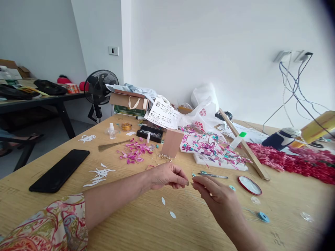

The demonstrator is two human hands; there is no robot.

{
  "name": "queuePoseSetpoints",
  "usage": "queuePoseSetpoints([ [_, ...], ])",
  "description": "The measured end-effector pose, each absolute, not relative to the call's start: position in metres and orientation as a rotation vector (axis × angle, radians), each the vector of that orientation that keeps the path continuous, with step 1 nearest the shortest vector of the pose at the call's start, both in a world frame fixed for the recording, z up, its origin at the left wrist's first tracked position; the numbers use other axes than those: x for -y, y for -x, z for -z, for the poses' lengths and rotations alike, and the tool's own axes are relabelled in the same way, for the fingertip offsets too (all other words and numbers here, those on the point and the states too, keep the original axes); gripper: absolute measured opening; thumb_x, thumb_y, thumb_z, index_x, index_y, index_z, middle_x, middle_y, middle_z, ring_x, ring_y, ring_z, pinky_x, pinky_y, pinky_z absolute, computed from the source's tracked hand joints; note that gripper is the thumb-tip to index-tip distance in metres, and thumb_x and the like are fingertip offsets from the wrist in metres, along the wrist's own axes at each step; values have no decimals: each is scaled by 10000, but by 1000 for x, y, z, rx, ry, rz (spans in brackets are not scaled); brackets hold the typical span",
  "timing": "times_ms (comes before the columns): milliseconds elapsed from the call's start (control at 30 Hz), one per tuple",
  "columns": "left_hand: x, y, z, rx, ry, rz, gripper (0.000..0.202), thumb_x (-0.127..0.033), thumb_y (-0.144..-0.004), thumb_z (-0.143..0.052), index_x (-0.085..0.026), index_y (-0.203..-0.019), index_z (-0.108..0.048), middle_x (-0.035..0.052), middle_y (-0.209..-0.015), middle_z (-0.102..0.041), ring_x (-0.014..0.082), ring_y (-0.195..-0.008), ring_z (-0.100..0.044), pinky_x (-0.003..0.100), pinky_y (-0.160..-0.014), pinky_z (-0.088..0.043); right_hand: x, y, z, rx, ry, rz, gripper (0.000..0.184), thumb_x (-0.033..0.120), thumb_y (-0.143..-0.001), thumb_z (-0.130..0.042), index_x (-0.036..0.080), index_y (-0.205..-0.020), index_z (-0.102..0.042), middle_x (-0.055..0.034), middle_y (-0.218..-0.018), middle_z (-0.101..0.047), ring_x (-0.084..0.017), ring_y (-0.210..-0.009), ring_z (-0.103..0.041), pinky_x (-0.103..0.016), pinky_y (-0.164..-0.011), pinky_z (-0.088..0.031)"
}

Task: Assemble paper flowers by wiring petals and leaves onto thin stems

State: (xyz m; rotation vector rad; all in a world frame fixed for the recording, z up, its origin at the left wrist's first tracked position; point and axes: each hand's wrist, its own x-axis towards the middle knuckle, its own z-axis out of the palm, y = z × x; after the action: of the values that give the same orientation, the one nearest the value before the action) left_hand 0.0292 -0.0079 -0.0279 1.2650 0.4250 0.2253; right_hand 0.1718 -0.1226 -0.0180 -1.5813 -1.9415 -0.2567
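Note:
My left hand (169,175) and my right hand (214,195) meet above the wooden table (141,223), fingertips pinched together on a tiny piece I cannot make out. Just beyond the fingertips lies a small teal-and-white paper leaf (194,175) and metal tweezers (214,175). Two white paper leaf shapes (167,207) lie on the table below my hands. A white board with pink and teal paper flowers (211,150) sits further back.
A black phone (60,170) lies at left beside white paper cutouts (101,174). Loose pink petals (134,153), a glue bottle (112,131), a red-rimmed lid (249,185), a blue tape roll (262,217), red paper flowers (288,162), a wooden stick (243,144) and a fan (101,89) surround the spot.

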Motion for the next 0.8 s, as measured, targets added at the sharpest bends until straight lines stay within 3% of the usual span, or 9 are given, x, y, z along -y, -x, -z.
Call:
queuePoseSetpoints([
  [233, 8, -32, 31, -431, -1406, -308, 145, -230, -598, -659, -112, -641, -586, -38, -527, -509, 52, -487, -443, 191, -489, -336, 120, -166, 27, 1671, 1700, -106, 220, 294, -804, -457, 199, -651, -582, 20, -521, -543, -113, -482, -518, -206, -449, -389],
  [367, 9, -33, 32, -426, -1868, -473, 71, -196, -712, -568, -139, -686, -602, -29, -564, -511, 77, -559, -464, 209, -571, -373, 114, -158, 32, 1261, 1707, -452, 236, 353, -729, -532, 185, -564, -535, 38, -406, -494, -101, -386, -459, -201, -386, -352],
  [467, 9, -31, 34, -306, -2411, -638, 171, -193, -807, -454, -147, -749, -608, 21, -695, -556, 117, -704, -483, 235, -675, -369, 106, -155, 36, 986, 1593, -703, 245, 370, -650, -602, 175, -535, -509, 36, -408, -507, -81, -349, -422, -188, -340, -311],
  [567, 10, -29, 37, -221, -2676, -665, 250, -148, -843, -348, -131, -799, -594, 57, -764, -552, 136, -738, -474, 249, -685, -367, 100, -158, 38, 866, 1511, -835, 252, 361, -606, -633, 168, -523, -495, 29, -440, -531, -64, -335, -399, -182, -323, -285],
  [700, 6, -30, 38, -385, -2360, -694, 153, -164, -797, -455, -136, -732, -591, 27, -716, -547, 115, -696, -485, 235, -663, -378, 106, -171, 31, 920, 1664, -723, 237, 388, -643, -591, 176, -576, -508, 18, -492, -563, -82, -324, -438, -192, -302, -293],
  [800, 1, -32, 35, -563, -1792, -571, 77, -185, -709, -565, -123, -664, -571, -25, -587, -508, 70, -532, -454, 206, -541, -368, 123, -175, 18, 1110, 1861, -202, 210, 400, -718, -531, 195, -728, -574, 26, -467, -550, -110, -325, -464, -222, -318, -341],
])
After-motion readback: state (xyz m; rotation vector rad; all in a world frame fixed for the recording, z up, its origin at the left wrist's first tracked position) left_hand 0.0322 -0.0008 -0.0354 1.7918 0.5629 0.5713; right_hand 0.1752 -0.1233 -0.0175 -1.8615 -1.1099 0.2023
